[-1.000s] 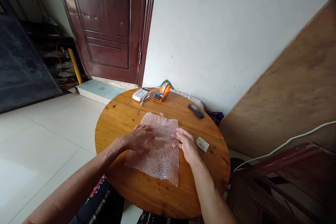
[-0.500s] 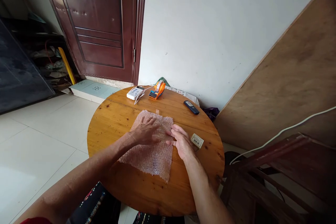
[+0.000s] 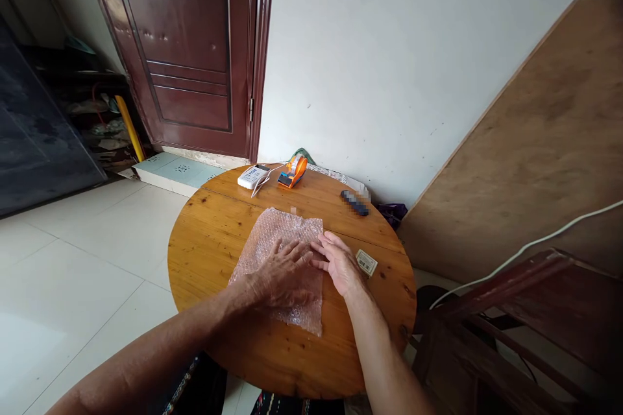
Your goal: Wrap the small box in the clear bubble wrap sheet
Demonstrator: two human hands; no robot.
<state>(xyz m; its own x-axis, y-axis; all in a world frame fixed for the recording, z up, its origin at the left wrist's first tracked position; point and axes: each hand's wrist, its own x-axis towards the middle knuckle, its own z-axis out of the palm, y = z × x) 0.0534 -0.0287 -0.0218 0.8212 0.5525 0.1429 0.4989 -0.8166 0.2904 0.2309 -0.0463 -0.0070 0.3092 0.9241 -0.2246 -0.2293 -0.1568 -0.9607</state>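
A pinkish sheet of bubble wrap (image 3: 263, 243) lies spread on the round wooden table (image 3: 199, 240). My left hand (image 3: 285, 272) rests palm down over its middle, fingers stretched out, hiding part of the sheet. At the sheet's right edge is my right hand (image 3: 339, 262), its fingers apart and their tips at the wrap. Neither hand grips anything. Just right of my right hand lies a small pale box with a barcode label (image 3: 366, 262).
Along the table's far side are a white device (image 3: 253, 176) with a cable, an orange tape dispenser (image 3: 293, 172) and a dark handset (image 3: 354, 203), now blurred. A white wall (image 3: 360, 78) rises behind. Dark wooden furniture (image 3: 516, 311) stands at the right.
My left hand has moved down and to the right across the bubble wrap. My right hand stays at the right edge. The view has shifted slightly.
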